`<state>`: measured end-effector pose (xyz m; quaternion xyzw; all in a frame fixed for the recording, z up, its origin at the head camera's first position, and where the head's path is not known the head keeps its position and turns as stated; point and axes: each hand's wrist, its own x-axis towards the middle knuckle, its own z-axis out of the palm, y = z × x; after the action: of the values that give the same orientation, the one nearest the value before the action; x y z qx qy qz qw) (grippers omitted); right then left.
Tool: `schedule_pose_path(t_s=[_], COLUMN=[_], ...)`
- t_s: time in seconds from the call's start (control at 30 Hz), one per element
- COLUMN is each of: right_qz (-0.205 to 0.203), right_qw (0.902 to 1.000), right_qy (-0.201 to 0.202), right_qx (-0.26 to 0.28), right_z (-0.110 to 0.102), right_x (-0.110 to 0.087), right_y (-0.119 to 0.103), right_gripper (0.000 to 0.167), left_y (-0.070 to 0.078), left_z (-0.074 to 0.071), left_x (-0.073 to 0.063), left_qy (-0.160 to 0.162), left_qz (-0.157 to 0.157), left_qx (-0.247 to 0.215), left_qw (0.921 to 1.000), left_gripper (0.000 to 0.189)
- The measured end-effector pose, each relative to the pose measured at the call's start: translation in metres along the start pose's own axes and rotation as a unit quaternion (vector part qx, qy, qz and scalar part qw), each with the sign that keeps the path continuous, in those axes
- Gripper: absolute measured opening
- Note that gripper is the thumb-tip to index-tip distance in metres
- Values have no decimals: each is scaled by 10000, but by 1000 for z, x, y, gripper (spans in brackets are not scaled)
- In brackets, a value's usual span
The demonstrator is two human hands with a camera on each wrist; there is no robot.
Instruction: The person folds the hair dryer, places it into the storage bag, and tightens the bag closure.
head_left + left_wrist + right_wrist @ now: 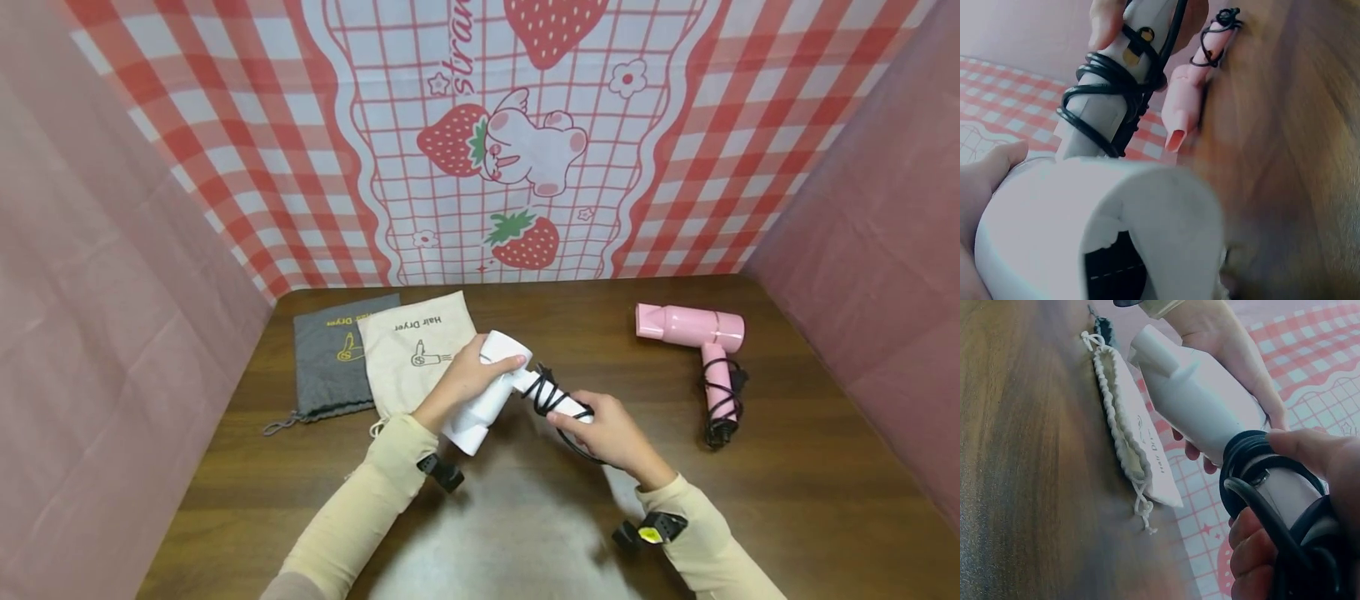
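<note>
Both hands hold a white hair dryer (pixel 487 403) above the table. My left hand (pixel 476 369) grips its barrel, the thumb lying across the top near the rear end. With my right hand (pixel 604 429) I grasp the end of the handle (pixel 567 402), around which a black cord (pixel 1250 465) is wound in several loops. The nozzle tilts toward me and slightly left; its opening faces the camera in the left wrist view. Left of the hands lies a cream drawstring bag (pixel 408 337) printed "Hair Dryer", partly over a grey drawstring bag (pixel 327 377).
A pink hair dryer (pixel 693 327) lies at the right of the wooden table (pixel 277 508), its own black cord (pixel 720 425) wrapped about the handle. A checked strawberry cloth (pixel 525 167) hangs behind, with pink curtains (pixel 97 275) at the sides.
</note>
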<state>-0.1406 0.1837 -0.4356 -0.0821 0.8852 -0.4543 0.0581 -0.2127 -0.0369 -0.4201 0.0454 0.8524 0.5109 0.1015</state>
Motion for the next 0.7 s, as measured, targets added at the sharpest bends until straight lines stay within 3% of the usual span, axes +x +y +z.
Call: schedule_pose_path(t_s=[0.33,0.7], right_qz=[-109,79], right_qw=[9995,9989], right_qy=[276,458], right_qx=[-124,-55], right_z=[5,11], right_x=[0,0], right_y=[2,2], right_gripper=[28,29], left_y=[0,-3], left_z=[3,7], left_x=[-6,-9], left_qy=[340,529], left_qz=[23,-17], left_qx=[-157,-338], left_qw=[9993,9980], left_gripper=[69,71])
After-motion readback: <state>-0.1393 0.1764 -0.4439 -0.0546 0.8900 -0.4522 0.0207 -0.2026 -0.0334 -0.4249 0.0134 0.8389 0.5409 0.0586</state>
